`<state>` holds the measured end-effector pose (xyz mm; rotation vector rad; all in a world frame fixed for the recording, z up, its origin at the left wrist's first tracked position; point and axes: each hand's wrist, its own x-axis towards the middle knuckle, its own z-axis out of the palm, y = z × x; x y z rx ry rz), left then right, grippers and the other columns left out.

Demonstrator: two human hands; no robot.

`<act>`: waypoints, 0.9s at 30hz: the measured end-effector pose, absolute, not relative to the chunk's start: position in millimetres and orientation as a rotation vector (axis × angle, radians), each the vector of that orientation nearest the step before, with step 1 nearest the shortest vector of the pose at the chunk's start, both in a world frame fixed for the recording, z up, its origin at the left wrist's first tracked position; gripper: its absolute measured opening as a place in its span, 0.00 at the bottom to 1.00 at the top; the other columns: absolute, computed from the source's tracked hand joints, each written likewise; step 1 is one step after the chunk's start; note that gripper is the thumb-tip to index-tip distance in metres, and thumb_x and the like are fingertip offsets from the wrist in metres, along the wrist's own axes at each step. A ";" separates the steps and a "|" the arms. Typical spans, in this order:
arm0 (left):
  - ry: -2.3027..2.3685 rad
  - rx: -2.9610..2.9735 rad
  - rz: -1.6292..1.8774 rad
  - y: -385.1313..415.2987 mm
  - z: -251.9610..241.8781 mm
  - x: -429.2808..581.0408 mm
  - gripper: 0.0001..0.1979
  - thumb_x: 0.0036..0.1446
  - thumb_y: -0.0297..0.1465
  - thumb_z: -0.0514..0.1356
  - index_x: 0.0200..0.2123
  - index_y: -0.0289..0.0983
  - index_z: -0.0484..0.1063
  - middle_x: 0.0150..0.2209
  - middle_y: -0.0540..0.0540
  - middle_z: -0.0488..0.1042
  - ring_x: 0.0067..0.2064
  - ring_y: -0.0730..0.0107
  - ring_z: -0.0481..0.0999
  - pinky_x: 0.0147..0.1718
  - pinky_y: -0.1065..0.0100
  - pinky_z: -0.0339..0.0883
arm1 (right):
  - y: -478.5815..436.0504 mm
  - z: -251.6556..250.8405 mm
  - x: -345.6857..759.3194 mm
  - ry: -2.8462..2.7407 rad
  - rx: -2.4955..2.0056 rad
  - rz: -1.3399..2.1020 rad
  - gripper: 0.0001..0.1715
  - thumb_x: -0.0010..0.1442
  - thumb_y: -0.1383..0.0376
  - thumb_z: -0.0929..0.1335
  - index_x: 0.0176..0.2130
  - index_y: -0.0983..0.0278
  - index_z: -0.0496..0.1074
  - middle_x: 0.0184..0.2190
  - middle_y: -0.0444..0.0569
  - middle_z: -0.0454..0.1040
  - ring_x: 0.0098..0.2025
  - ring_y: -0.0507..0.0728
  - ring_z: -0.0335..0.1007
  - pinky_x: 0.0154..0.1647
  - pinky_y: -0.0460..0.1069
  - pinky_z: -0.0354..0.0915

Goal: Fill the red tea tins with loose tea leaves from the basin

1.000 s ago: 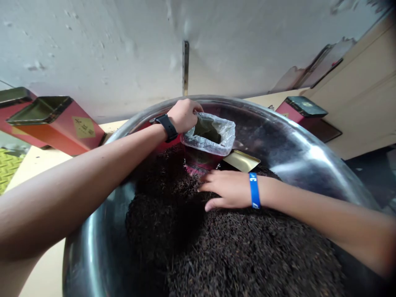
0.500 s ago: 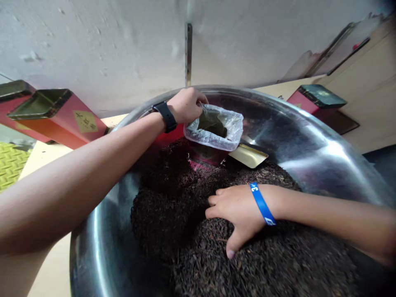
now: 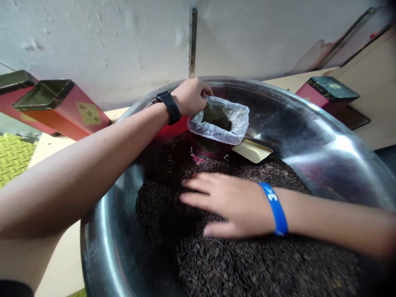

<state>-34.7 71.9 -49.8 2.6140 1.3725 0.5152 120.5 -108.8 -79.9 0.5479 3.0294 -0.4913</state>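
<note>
A large steel bowl (image 3: 108, 247) holds a heap of dark loose tea leaves (image 3: 253, 268). Toward its far side stands a red tin (image 3: 210, 148), lined with a clear plastic bag (image 3: 239, 123) folded over its rim. My left hand (image 3: 192, 97), with a black watch on the wrist, grips the bag's edge at the tin's back left corner; its fingertips are partly hidden. Above the leaves my right hand (image 3: 229, 204), wearing a blue wristband, is spread with its fingers apart and somewhat blurred. A gold metal lid (image 3: 253, 152) lies on the leaves beside the tin.
Two open red tins (image 3: 77, 111) stand left of the bowl on a pale wooden table (image 3: 62, 264). Another red tin (image 3: 328, 93) is at the right, beyond the rim. A grey wall (image 3: 139, 41) rises close behind the bowl.
My right hand has lifted from the leaves and moved left, its fingers now more stretched out. My left hand keeps its place at the bag's edge. The view has shifted slightly.
</note>
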 end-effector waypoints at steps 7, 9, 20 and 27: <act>1.393 2.602 0.473 71.2 -48.6 -34.0 0.20 0.49 0.26 0.50 0.44 0.37 0.72 0.41 0.47 0.74 0.43 0.66 0.70 0.44 0.70 0.61 | -181.4 -114.4 105.3 3.118 0.123 -0.714 0.28 0.66 0.61 0.49 0.62 0.69 0.48 0.63 0.48 0.49 0.60 0.53 0.51 0.56 0.46 0.53; 1.397 2.599 0.480 71.3 -49.5 -34.4 0.20 0.49 0.26 0.50 0.44 0.37 0.72 0.41 0.48 0.74 0.44 0.66 0.70 0.44 0.70 0.61 | -188.0 -130.1 106.0 3.122 0.246 -0.707 0.29 0.65 0.59 0.50 0.61 0.71 0.49 0.61 0.50 0.53 0.59 0.54 0.52 0.58 0.50 0.51; 1.351 2.687 0.562 71.7 -53.0 -37.1 0.20 0.48 0.26 0.48 0.42 0.37 0.73 0.38 0.46 0.75 0.39 0.66 0.71 0.39 0.68 0.63 | -123.4 -134.7 111.0 2.804 0.666 -0.196 0.13 0.51 0.60 0.65 0.34 0.65 0.74 0.39 0.54 0.74 0.53 0.64 0.58 0.49 0.61 0.54; 1.404 2.713 0.547 74.4 -52.3 -38.0 0.20 0.49 0.28 0.49 0.43 0.37 0.73 0.37 0.46 0.75 0.38 0.66 0.71 0.39 0.68 0.63 | -77.7 -122.8 131.4 2.534 0.891 0.126 0.12 0.49 0.62 0.68 0.36 0.61 0.76 0.53 0.51 0.67 0.60 0.70 0.47 0.57 0.69 0.37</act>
